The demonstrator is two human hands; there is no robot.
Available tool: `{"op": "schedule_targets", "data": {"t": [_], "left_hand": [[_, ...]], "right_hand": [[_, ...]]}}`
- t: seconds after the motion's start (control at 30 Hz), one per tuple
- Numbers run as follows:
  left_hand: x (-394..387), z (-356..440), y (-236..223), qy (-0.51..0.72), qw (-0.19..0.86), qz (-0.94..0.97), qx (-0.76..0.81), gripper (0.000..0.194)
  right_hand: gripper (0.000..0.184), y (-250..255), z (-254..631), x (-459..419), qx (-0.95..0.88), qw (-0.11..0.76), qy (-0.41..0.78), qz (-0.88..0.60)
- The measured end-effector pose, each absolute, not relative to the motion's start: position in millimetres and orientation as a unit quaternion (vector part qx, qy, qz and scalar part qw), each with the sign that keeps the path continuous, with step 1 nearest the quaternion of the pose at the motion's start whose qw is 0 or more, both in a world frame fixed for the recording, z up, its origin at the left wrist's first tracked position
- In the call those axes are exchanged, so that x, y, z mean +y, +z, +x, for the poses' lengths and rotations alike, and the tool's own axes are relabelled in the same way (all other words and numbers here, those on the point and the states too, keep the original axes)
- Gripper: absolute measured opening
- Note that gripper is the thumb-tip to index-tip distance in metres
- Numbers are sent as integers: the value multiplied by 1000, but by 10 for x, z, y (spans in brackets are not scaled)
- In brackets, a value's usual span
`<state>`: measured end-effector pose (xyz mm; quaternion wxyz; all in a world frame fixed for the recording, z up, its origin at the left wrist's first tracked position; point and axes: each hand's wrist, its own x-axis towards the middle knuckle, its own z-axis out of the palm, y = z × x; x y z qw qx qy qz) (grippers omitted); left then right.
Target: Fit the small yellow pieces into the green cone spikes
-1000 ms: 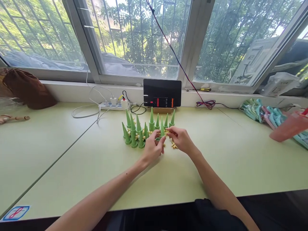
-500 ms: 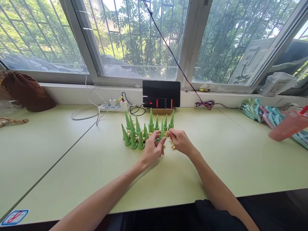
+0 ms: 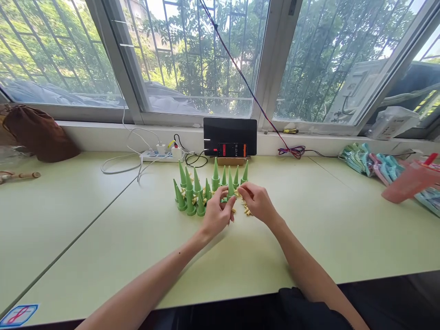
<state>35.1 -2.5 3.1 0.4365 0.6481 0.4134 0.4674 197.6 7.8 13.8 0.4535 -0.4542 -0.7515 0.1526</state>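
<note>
My left hand (image 3: pixel 219 208) is closed around the base of a green cone (image 3: pixel 231 184), which points upward between thumb and fingers. Just right of it, my right hand (image 3: pixel 256 200) has its fingertips pinched together close to the cone's side; what sits in the pinch is too small to make out. Several more green cones (image 3: pixel 190 195) with round collars stand upright to the left of and behind my hands. Small yellowish pieces (image 3: pixel 247 210) lie scattered among the cones and under my right hand.
A black tablet (image 3: pixel 230 130) with a phone (image 3: pixel 233 150) before it leans by the window sill. A power strip (image 3: pixel 161 156) with white cables lies back left. On the right are a pink cup (image 3: pixel 407 183) and bundled plastic packets (image 3: pixel 360 158). A brown bag (image 3: pixel 39 133) stands far left.
Both hands stay almost in place around the cone. The cone has shifted very slightly left, and the whole view has tilted a little.
</note>
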Motion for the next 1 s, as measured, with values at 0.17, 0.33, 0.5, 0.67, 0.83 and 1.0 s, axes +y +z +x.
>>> {"op": "schedule_targets", "data": {"t": [0.17, 0.33, 0.5, 0.67, 0.83, 1.0], "left_hand": [[-7, 346, 34, 490, 442, 628, 412, 41], [-7, 351, 52, 500, 454, 618, 402, 42], [-11, 346, 77, 507, 473, 612, 380, 41], [-5, 341, 80, 503, 484, 605, 382, 40], [-14, 345, 101, 500, 496, 601, 378, 37], [-24, 346, 125, 492, 497, 603, 384, 39]], "right_hand": [[21, 162, 1968, 58, -736, 492, 177, -430], [17, 152, 1985, 65, -744, 495, 189, -406], [16, 157, 1993, 58, -749, 489, 191, -404], [15, 148, 1991, 66, -750, 494, 181, -401], [15, 117, 1998, 90, -749, 499, 167, -402], [13, 113, 1997, 94, -748, 506, 157, -401]]}}
